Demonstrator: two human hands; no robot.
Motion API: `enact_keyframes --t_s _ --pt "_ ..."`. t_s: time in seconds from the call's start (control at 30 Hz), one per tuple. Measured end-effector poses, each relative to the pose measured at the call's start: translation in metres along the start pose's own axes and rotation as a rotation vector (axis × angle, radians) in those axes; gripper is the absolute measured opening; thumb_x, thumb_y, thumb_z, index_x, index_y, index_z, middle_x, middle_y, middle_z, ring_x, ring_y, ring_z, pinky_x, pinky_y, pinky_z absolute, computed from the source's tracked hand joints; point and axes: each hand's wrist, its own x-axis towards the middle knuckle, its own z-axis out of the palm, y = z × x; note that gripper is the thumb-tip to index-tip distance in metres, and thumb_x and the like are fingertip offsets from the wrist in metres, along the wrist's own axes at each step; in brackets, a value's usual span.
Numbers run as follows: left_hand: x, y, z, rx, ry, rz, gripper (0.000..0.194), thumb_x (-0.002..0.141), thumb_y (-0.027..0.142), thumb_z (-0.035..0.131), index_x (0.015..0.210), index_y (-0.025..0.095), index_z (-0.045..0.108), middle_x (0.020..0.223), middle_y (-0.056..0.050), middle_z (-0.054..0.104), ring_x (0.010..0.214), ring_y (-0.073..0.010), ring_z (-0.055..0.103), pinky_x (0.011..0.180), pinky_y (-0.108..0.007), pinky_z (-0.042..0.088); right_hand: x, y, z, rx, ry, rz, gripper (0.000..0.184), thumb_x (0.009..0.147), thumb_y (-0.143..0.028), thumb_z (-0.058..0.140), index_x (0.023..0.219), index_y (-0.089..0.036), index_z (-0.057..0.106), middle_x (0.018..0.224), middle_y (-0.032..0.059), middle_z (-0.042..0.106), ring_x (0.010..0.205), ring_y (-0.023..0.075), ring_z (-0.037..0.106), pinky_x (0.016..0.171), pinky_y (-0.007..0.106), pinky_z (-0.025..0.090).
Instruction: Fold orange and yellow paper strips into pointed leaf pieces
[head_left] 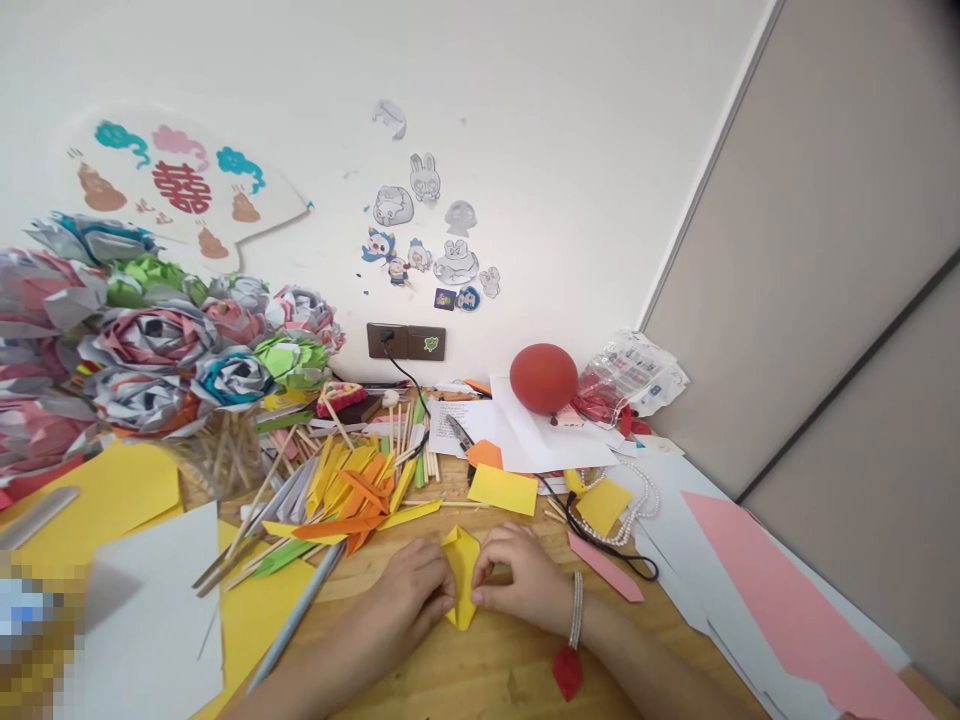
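Observation:
A small folded yellow paper piece (462,575) lies on the wooden table (495,670) near the front edge. My left hand (409,595) pinches its left side with curled fingers. My right hand (521,578) presses and pinches its right side; a beaded bracelet with a red tassel (574,625) hangs at that wrist. Just behind the hands is a pile of folded yellow, orange and green paper strips (360,490).
A bouquet of paper roses (157,345) stands at the left above yellow and white sheets (150,600). A grey pen (296,615) lies left of my hands. A red balloon (543,378), white papers, a bead string and pink paper (780,600) lie to the right.

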Motion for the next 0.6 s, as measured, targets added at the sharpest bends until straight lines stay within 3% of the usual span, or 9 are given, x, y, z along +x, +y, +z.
enact_keyframes --t_s 0.13,0.6 --pt "0.002 0.001 0.013 0.085 0.094 -0.056 0.016 0.088 0.018 0.044 0.074 0.02 0.053 0.081 -0.003 0.057 0.078 -0.0191 0.053 0.073 -0.032 0.044 0.0 -0.005 0.004 -0.012 0.03 0.067 0.015 0.064 -0.023 0.078 0.066 -0.02 0.064 0.075 -0.0038 0.06 0.081 0.0168 0.053 0.076 0.029 0.034" --pt "0.005 0.0 0.025 0.183 0.158 -0.111 0.013 0.084 0.014 0.049 0.073 0.019 0.054 0.079 -0.003 0.056 0.078 -0.0207 0.051 0.071 -0.034 0.042 -0.005 -0.016 0.01 -0.079 0.113 0.098 0.017 0.066 -0.016 0.073 0.065 -0.019 0.057 0.075 -0.004 0.056 0.08 0.0162 0.05 0.074 0.029 0.03"
